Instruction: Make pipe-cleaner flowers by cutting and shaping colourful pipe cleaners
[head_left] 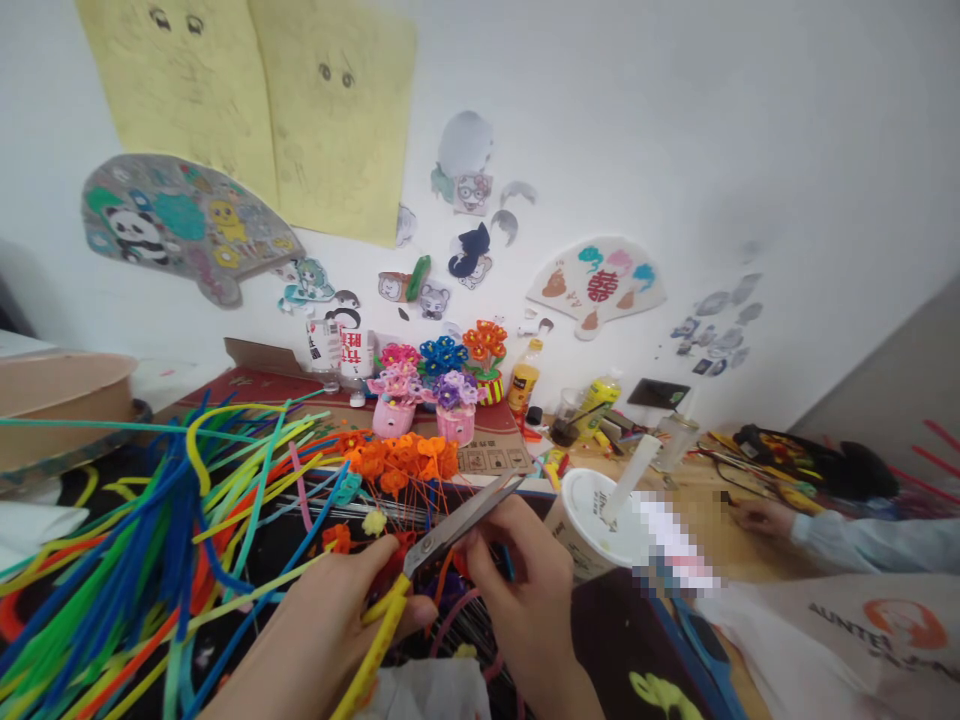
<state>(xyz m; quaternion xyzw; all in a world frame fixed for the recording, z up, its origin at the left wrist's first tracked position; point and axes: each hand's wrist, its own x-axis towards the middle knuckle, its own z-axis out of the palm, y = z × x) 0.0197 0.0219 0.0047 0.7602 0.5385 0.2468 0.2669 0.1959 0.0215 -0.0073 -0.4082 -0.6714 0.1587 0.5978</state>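
Observation:
In the head view, my left hand [341, 600] is closed around the yellow handle of a pair of scissors [442, 535]. Their blades are slightly apart and point up and right, crossing in front of my right fingers. My right hand [529, 585] is closed in a pinch beneath the blades, with an orange pipe cleaner [441, 578] at its thumb; the fingertips are partly hidden. A red-orange fuzzy piece lies between the hands, partly covered. Just beyond them sits a bunch of orange pipe-cleaner flowers [405, 460] on thin stems, near a small yellow flower [373, 522].
Many coloured pipe cleaners [150, 530] spread at left. Potted pipe-cleaner flowers [454, 400] stand behind on cardboard. A lidded drink cup [600, 520] with a straw is close to my right hand. Another person's hand [765, 525] rests at right, beyond a printed bag [847, 640].

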